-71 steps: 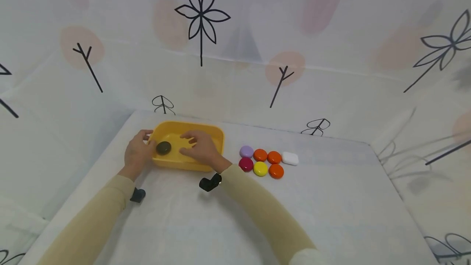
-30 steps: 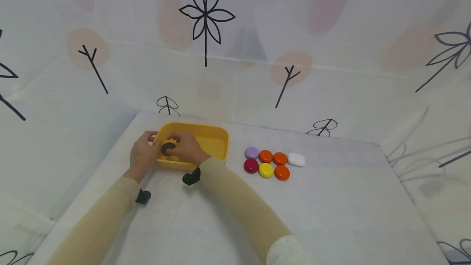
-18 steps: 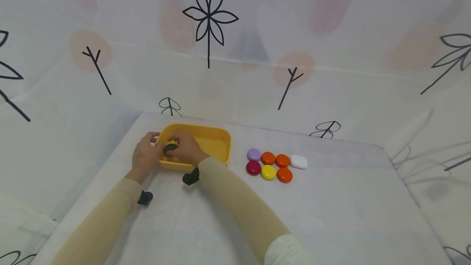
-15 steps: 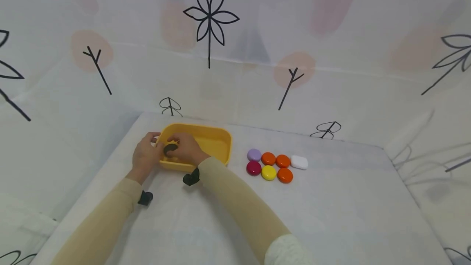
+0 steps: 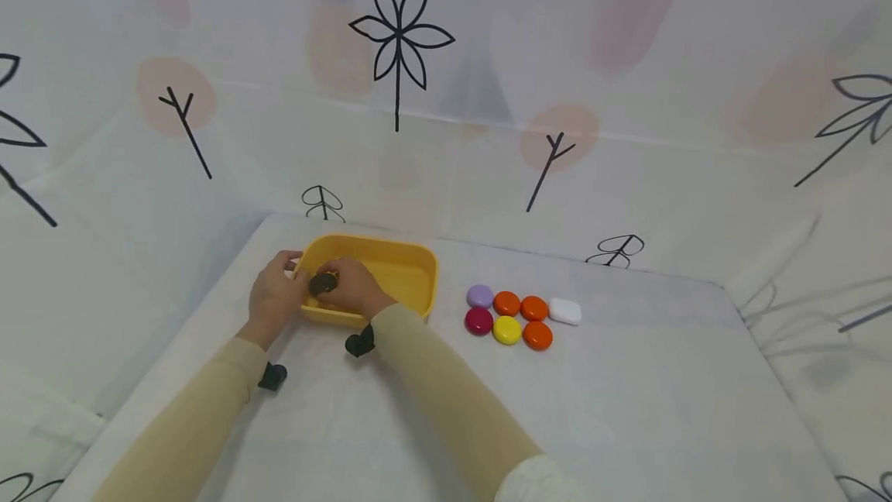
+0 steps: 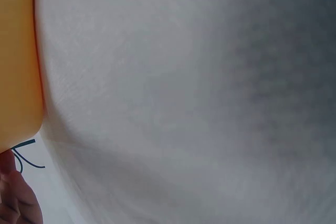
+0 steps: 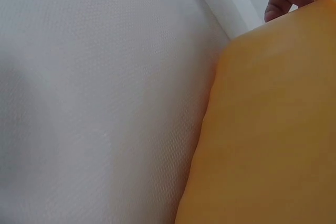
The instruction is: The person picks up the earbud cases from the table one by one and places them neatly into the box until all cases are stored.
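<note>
In the head view a yellow plastic tray [image 5: 400, 277] with raised sides stands at the left back of the table. My left hand [image 5: 273, 297] holds its left end, thumb at the rim. Inside that end, my right hand [image 5: 351, 285] pinches a dark, smooth round stone [image 5: 322, 284] between thumb and fingers; the stone is tipped up and partly covered by them. The left wrist view catches the tray's outer wall [image 6: 18, 61] and some fingers [image 6: 21, 198]. The wall [image 7: 273, 119] also fills the right side of the right wrist view, below a hand's fingers [image 7: 278, 6].
Right of the tray lie glossy round pieces in two rows: lilac [image 5: 479, 296], crimson [image 5: 478, 321], yellow [image 5: 507, 330] and several orange ones [image 5: 534, 308]. A white rounded rectangular piece [image 5: 565, 311] ends the back row. A patterned cloth backdrop [image 5: 446, 99] rises behind the white table [image 5: 627, 409].
My right hand has moved left within the tray and taken hold of the dark stone, which is now tilted up a little. The left hand stays on the tray's end.
</note>
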The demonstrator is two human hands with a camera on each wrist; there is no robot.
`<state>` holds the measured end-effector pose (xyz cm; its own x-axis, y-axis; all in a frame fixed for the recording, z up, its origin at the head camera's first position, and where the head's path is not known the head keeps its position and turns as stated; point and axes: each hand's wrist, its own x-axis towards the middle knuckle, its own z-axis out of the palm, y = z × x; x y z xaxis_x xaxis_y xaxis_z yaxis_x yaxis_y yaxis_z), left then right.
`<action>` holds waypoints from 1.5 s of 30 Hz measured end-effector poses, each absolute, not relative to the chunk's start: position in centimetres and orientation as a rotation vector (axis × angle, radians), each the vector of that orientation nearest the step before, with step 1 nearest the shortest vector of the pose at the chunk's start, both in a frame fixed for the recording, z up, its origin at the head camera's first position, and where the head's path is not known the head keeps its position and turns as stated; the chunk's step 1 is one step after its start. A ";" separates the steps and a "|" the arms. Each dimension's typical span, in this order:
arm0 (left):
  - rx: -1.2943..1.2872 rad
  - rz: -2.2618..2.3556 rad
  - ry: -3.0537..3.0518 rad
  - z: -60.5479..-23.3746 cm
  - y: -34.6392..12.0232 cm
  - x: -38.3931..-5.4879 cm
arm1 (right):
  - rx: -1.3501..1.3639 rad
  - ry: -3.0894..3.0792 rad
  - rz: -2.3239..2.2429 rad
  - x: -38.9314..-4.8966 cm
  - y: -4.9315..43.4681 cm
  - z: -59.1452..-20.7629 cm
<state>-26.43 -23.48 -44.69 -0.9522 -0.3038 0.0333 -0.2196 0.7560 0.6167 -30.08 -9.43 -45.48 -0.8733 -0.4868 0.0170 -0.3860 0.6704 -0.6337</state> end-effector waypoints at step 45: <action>0.468 -0.968 -2.840 -45.2 -23.8 -27.0 | -0.907 2.824 -0.722 -30.2 -9.6 -45.8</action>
